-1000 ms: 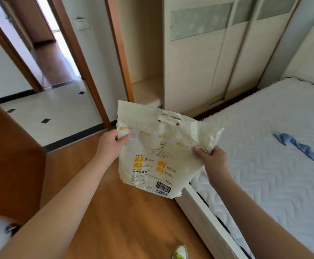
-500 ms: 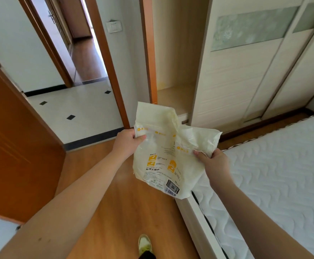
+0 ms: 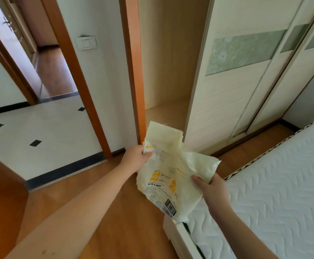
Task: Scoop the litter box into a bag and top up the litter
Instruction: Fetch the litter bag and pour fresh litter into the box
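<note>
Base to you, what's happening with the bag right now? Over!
Left hand and right hand both grip the litter bag. Bag held up, crumpled. Litter box not in view. Nothing blocking.

Small print on litter bag (image 3: 163, 176) too fine to read. Bag hides left hand (image 3: 136, 158) fingers. Mattress (image 3: 275, 187) beside bag cut by right edge.

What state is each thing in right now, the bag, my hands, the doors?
Cream plastic litter bag with yellow print: held up off the floor, crumpled, top torn open.
Left hand: grips the bag's left edge.
Right hand: pinches the bag's right edge.
Brown wooden room door: open.
Cream sliding wardrobe door with green panel: slid aside, compartment exposed.
</note>
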Demonstrator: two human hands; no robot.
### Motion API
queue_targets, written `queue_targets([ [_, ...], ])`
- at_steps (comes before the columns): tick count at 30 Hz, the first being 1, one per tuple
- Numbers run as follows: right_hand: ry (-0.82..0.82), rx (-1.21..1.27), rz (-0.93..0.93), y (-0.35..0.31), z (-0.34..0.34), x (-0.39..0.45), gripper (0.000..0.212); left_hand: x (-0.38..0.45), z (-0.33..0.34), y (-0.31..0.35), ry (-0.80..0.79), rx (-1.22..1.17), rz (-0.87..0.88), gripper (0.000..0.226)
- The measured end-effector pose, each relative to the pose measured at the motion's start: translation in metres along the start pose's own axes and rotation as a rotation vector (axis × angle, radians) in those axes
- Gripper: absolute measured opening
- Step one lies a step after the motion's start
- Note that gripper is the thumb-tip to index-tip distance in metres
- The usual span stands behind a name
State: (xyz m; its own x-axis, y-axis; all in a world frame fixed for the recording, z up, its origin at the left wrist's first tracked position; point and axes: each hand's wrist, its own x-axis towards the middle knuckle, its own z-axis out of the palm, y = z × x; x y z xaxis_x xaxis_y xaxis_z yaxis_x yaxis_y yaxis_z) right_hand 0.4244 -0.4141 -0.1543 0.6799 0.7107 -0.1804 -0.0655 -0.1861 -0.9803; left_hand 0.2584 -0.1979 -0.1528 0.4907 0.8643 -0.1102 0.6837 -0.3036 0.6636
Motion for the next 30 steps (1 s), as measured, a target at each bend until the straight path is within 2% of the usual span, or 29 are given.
queue_targets([
  [6, 0.054, -0.049, 0.042, -0.005, 0.020, 0.083, 0.016, 0.091, 0.010, 0.017, 0.007, 0.041, 0.018, 0.031],
  [12, -0.010, -0.136, 0.053, -0.013, 0.026, 0.174, 0.005, 0.184, 0.022, 0.034, 0.054, 0.054, -0.055, 0.035],
  [20, -0.103, -0.279, 0.033, -0.030, 0.030, 0.258, 0.028, 0.270, 0.025, 0.062, 0.158, 0.101, -0.162, 0.040],
  [25, -0.193, -0.516, 0.030, -0.036, 0.036, 0.303, 0.035, 0.311, 0.025, 0.064, 0.092, 0.412, -0.203, 0.039],
  [30, -0.243, -0.820, -0.084, -0.040, 0.051, 0.345, 0.040, 0.349, 0.033, 0.056, 0.082, 0.365, -0.210, 0.042],
])
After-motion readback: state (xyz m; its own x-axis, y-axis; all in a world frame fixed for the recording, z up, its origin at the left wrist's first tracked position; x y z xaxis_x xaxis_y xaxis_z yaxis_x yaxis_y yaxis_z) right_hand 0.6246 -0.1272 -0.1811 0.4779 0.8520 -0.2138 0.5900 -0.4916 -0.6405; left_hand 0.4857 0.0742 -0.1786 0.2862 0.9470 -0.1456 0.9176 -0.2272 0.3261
